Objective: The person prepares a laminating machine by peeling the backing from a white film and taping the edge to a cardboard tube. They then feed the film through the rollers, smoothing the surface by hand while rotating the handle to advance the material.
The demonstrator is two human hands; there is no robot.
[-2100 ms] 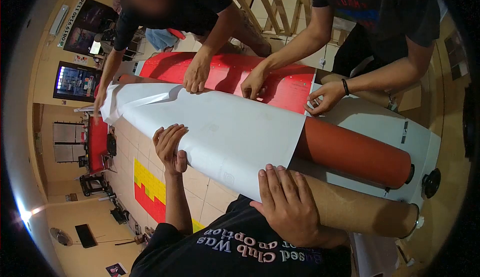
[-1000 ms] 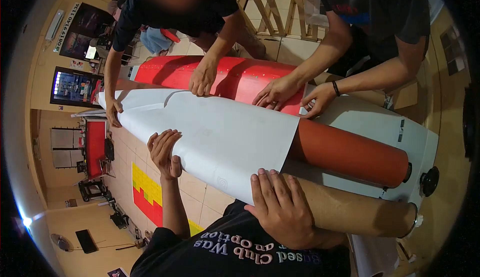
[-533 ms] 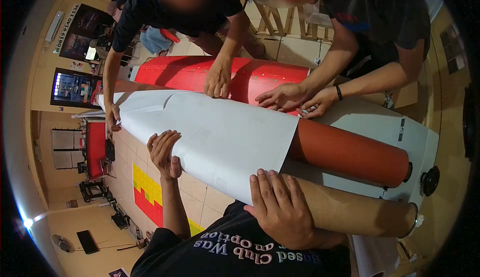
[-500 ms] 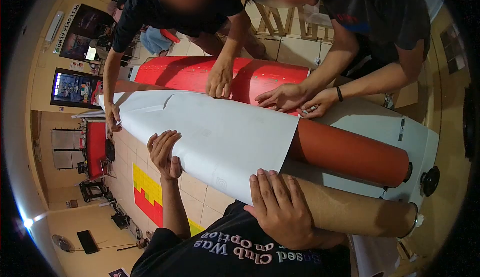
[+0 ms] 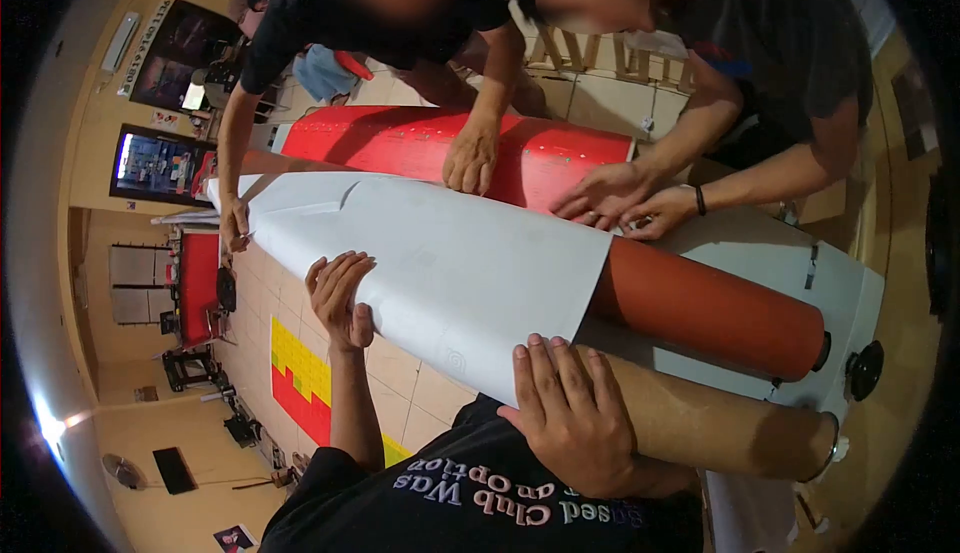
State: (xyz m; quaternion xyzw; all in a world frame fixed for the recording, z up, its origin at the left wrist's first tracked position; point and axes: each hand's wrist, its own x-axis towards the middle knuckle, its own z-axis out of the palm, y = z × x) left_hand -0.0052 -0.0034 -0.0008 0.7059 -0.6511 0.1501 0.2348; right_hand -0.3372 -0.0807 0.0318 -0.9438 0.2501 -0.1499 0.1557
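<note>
A wide white sheet (image 5: 470, 263) stretches over an orange-red roll (image 5: 710, 303) and the brown cardboard tube (image 5: 700, 413). My left hand (image 5: 342, 298) touches the sheet's near edge, its fingers extended and slightly curved. Across the right end of the sheet and the brown tube, my right hand (image 5: 572, 413) lies with its palm down and its fingers straight. One co-worker's hand (image 5: 470, 158) presses the sheet's far edge, and that person's other hand (image 5: 234, 223) pinches its left end. A second co-worker's hands (image 5: 630, 203) rest by the far right corner.
Behind the sheet lies a red panel (image 5: 400, 133) with small spots along it. The machine's pale surface (image 5: 690, 223) runs beneath the rolls, and a black knob (image 5: 865, 370) sits at the right. Yellow and red sheets (image 5: 300, 383) lie on the tiled floor.
The whole view has shifted slightly, so everything appears a little farther right. My hands keep their places on the sheet and tube. The co-workers' hands stay along its edges.
</note>
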